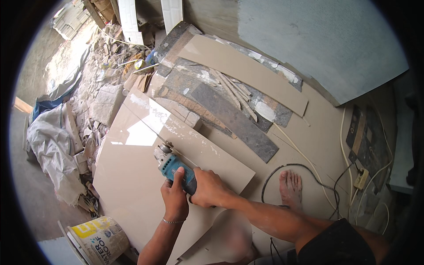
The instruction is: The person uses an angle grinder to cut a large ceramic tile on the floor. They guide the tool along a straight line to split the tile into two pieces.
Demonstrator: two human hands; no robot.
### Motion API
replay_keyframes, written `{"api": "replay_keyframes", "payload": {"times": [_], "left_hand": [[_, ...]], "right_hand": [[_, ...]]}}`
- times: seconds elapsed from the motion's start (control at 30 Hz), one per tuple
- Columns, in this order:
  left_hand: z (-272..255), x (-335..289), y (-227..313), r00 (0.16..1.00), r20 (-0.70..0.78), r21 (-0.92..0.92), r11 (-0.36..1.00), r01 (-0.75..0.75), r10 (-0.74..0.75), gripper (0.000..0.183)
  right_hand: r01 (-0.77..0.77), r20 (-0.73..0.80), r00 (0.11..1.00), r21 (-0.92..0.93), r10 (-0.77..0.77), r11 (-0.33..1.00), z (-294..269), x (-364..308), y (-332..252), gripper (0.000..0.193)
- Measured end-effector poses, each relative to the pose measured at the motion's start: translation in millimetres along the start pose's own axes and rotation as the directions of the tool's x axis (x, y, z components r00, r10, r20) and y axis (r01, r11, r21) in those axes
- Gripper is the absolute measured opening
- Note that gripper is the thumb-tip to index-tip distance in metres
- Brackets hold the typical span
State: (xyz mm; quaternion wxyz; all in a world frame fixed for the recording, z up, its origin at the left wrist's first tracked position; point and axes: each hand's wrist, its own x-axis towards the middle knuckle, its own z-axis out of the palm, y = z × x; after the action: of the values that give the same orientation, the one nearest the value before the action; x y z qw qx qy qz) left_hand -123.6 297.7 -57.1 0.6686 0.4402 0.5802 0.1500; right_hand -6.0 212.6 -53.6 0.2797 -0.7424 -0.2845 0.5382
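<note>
A blue angle grinder (171, 167) rests over a large beige tile (128, 185), its disc end pointing away from me. My left hand (176, 198) is wrapped round the grinder's body from the left, thumb on top. From the right, my right hand (207, 187) grips the rear of the body. The disc is seen nearly edge-on at the tile's surface, on a thin straight line running toward the tile's far corner. Pale dust and bright glare cover the tile's far part. Whether the disc is spinning, I cannot tell.
A long tile strip (247, 70), a dark grey strip (234, 121) and thin offcuts (234, 88) lie beyond the tile. Rubble (106, 101) and a white sack (57, 150) are left, above a bucket (99, 240). A black cord (265, 183) loops near a bare foot (290, 190) and a socket block (361, 179).
</note>
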Motion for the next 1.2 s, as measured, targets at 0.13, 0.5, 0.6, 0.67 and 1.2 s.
{"api": "replay_keyframes", "payload": {"times": [0.13, 0.5, 0.6, 0.67, 1.2], "left_hand": [[0, 1, 1, 1.000, 0.002, -0.014, 1.000, 0.008, -0.008, 0.039], [4, -5, -6, 1.000, -0.003, -0.024, 1.000, -0.015, 0.015, 0.039], [5, -8, -11, 1.000, -0.001, -0.021, 0.999, -0.029, 0.029, 0.038], [5, -11, -14, 1.000, -0.002, -0.008, 1.000, -0.024, 0.024, 0.037], [6, -18, -22, 0.999, 0.023, 0.051, 0.998, -0.047, 0.045, 0.038]], "right_hand": [[0.005, 0.008, 1.000, -0.003, -0.005, 1.000, -1, 1, -1, 0.060], [0.010, 0.011, 1.000, 0.008, -0.010, 1.000, -5, -9, 2, 0.057], [0.017, 0.015, 1.000, 0.004, -0.017, 1.000, -7, -14, 5, 0.057], [0.022, 0.015, 1.000, 0.002, -0.022, 1.000, -7, -17, 7, 0.057], [0.010, 0.012, 1.000, -0.009, -0.010, 1.000, -4, -23, 17, 0.059]]}}
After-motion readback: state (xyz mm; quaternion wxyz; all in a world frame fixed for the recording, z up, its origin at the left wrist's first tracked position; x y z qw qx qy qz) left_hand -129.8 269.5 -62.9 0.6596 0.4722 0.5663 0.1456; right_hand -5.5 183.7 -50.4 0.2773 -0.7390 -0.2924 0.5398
